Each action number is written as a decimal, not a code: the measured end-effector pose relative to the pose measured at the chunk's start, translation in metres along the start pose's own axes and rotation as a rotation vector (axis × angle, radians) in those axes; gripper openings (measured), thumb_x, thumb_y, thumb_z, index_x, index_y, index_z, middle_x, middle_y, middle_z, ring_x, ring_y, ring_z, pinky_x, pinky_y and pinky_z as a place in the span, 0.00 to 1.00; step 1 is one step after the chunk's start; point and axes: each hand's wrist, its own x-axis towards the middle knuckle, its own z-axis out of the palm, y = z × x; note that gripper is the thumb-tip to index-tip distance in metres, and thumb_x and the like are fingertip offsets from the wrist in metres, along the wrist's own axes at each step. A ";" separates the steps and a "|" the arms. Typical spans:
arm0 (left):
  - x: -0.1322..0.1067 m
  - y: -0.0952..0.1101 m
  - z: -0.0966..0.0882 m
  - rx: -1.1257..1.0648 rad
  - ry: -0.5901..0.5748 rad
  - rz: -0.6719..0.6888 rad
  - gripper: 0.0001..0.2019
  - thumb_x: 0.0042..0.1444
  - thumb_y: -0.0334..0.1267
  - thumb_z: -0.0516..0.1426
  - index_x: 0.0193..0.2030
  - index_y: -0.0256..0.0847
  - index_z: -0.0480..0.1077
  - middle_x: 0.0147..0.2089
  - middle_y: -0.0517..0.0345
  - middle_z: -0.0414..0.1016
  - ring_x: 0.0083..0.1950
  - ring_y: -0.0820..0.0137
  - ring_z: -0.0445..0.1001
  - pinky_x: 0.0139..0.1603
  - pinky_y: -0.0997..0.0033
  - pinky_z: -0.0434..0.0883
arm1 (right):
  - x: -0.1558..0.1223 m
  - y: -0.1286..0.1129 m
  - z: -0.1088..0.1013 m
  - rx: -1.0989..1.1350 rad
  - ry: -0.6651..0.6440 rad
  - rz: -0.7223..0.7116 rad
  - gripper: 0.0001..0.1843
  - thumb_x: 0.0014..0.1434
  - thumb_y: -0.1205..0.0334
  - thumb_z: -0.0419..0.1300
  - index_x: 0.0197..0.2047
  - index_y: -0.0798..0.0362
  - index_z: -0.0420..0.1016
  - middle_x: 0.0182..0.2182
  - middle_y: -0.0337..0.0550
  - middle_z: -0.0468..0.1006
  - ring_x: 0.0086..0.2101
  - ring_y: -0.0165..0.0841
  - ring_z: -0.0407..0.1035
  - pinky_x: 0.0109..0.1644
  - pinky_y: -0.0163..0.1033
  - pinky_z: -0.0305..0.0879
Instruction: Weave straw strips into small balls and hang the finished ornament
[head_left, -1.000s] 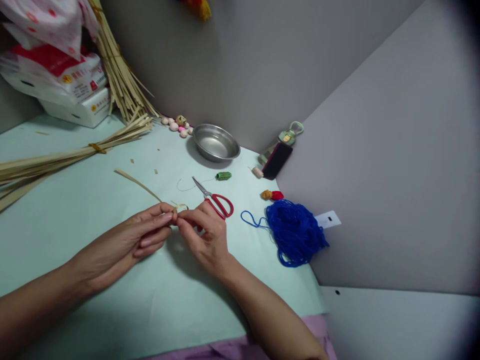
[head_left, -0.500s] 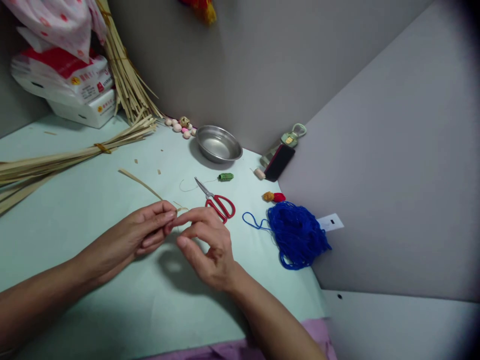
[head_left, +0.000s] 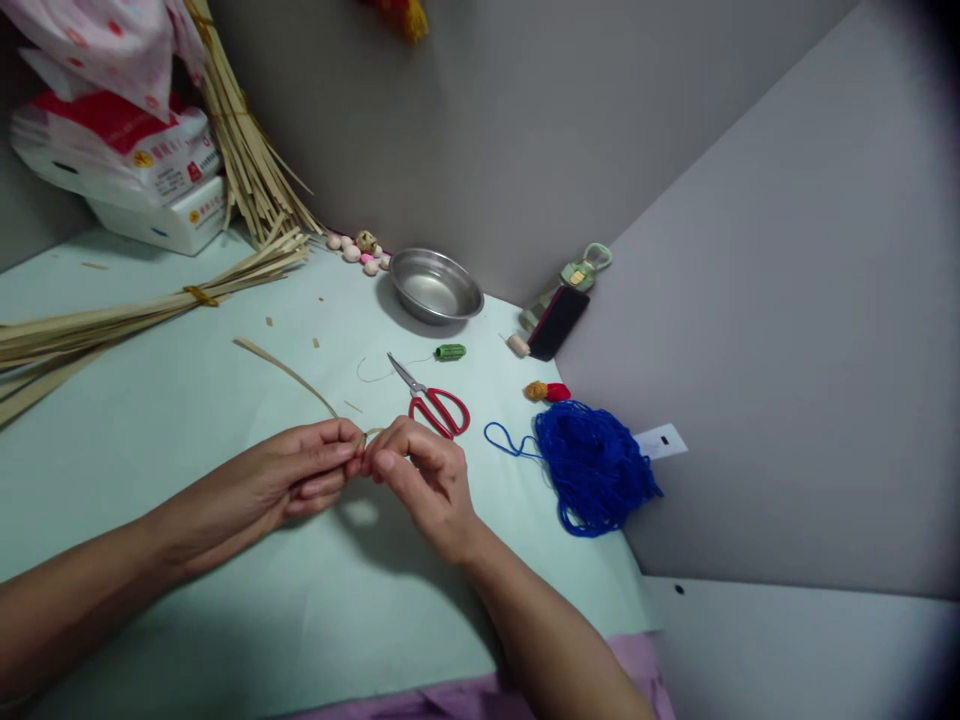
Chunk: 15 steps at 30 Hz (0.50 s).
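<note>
Pinching one pale straw strip [head_left: 289, 369] at centre frame, the left hand [head_left: 281, 480] and right hand [head_left: 424, 478] meet fingertip to fingertip — both grasping its near end. The strip runs up-left over the table [head_left: 150, 420]; red scissors [head_left: 433, 401] lie just above the right hand — blue yarn [head_left: 592, 465] to the right.

Pale tan straw strip [head_left: 289, 371] beyond the left hand [head_left: 281, 480], red-handled scissors [head_left: 431, 400] past the right hand [head_left: 420, 480], deep blue yarn [head_left: 592, 465] to its right, silver bowl [head_left: 435, 285] farther off, mint-green table [head_left: 187, 420].

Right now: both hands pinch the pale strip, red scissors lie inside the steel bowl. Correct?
No. The head view shows the red scissors on the table in front of the steel bowl, not inside it. The left hand and right hand do pinch the pale strip.
</note>
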 end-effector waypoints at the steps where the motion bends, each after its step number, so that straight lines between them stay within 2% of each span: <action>1: 0.000 0.000 0.001 0.029 0.002 0.010 0.24 0.53 0.60 0.77 0.38 0.42 0.79 0.31 0.66 0.61 0.28 0.77 0.49 0.25 0.81 0.55 | 0.000 0.000 0.000 -0.006 0.002 -0.007 0.16 0.77 0.58 0.62 0.33 0.48 0.72 0.32 0.40 0.79 0.35 0.34 0.76 0.44 0.44 0.75; 5: 0.003 -0.004 -0.001 0.133 0.040 0.054 0.26 0.56 0.63 0.73 0.38 0.42 0.76 0.29 0.67 0.60 0.27 0.77 0.48 0.24 0.79 0.51 | -0.002 -0.001 0.003 -0.145 -0.024 -0.064 0.15 0.78 0.61 0.60 0.36 0.48 0.71 0.32 0.40 0.78 0.34 0.33 0.75 0.42 0.41 0.75; 8: 0.005 -0.008 -0.005 0.183 0.066 0.063 0.26 0.56 0.64 0.72 0.37 0.42 0.75 0.26 0.69 0.57 0.27 0.76 0.48 0.25 0.78 0.49 | -0.005 0.005 0.007 -0.442 -0.130 -0.290 0.13 0.77 0.66 0.56 0.37 0.49 0.70 0.32 0.43 0.77 0.35 0.35 0.73 0.42 0.41 0.75; 11: 0.006 -0.008 -0.010 0.225 0.061 0.071 0.27 0.54 0.65 0.72 0.39 0.43 0.75 0.27 0.69 0.58 0.26 0.75 0.50 0.26 0.78 0.50 | -0.007 0.013 0.012 -0.762 -0.323 -0.511 0.12 0.72 0.70 0.56 0.36 0.49 0.70 0.32 0.45 0.76 0.36 0.38 0.72 0.42 0.42 0.74; 13: 0.007 -0.007 -0.012 0.304 0.058 0.113 0.26 0.55 0.65 0.71 0.38 0.44 0.75 0.27 0.67 0.62 0.27 0.74 0.55 0.26 0.76 0.54 | -0.009 0.013 0.014 -0.815 -0.408 -0.532 0.12 0.70 0.69 0.57 0.33 0.47 0.68 0.30 0.43 0.74 0.36 0.38 0.72 0.42 0.43 0.74; 15: 0.008 -0.007 -0.013 0.426 0.075 0.179 0.23 0.59 0.63 0.69 0.37 0.44 0.76 0.29 0.63 0.68 0.30 0.70 0.63 0.30 0.74 0.60 | -0.009 0.008 0.016 -0.726 -0.386 -0.502 0.13 0.69 0.67 0.58 0.32 0.45 0.65 0.29 0.41 0.71 0.34 0.37 0.70 0.41 0.42 0.74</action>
